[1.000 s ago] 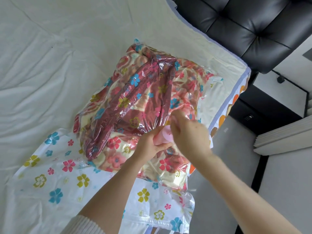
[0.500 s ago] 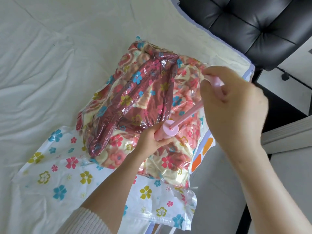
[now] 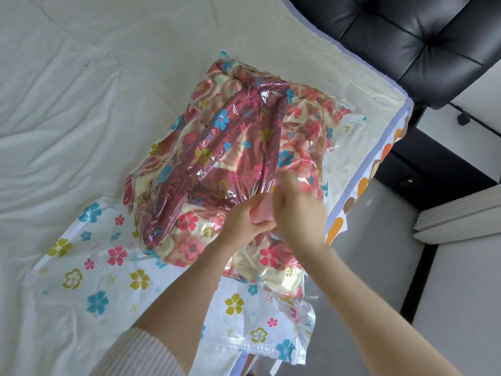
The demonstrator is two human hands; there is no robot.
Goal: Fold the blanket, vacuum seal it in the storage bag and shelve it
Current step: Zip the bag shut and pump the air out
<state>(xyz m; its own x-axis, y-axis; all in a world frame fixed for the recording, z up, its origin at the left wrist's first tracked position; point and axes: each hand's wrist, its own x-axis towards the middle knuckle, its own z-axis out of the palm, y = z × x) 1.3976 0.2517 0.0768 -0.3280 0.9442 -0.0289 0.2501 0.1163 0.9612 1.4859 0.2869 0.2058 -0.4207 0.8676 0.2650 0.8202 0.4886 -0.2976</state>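
A pale, creased bed sheet (image 3: 81, 109) covers the left part of the view and carries everything else. On it lies a clear storage bag (image 3: 89, 280) printed with blue, pink and yellow flowers; its flat, unfilled end spreads toward the lower left. The filled part of the bag sits near the bed's right edge and holds the folded blanket (image 3: 217, 158), a maroon and cream cloth with a floral pattern, with the plastic wrinkled closely over it. Lower down, the left forearm comes up from a cream ribbed sleeve (image 3: 141, 354) and crosses over the bag's flat end. The left hand (image 3: 244, 221) rests on the bag over the blanket, its fingers curled round a small pink hand pump (image 3: 261, 213) that stands on the bag. Just beside it, touching the same pink piece from above, is the right hand (image 3: 298, 210); it is blurred, and whether its fingers grip the pump or only press on it cannot be told. Further right, the mattress edge (image 3: 379, 169) shows a lilac band with orange and brown shapes. Beyond it lie a grey floor (image 3: 366, 267) and, in the upper right corner, a black tufted chair (image 3: 406, 36).
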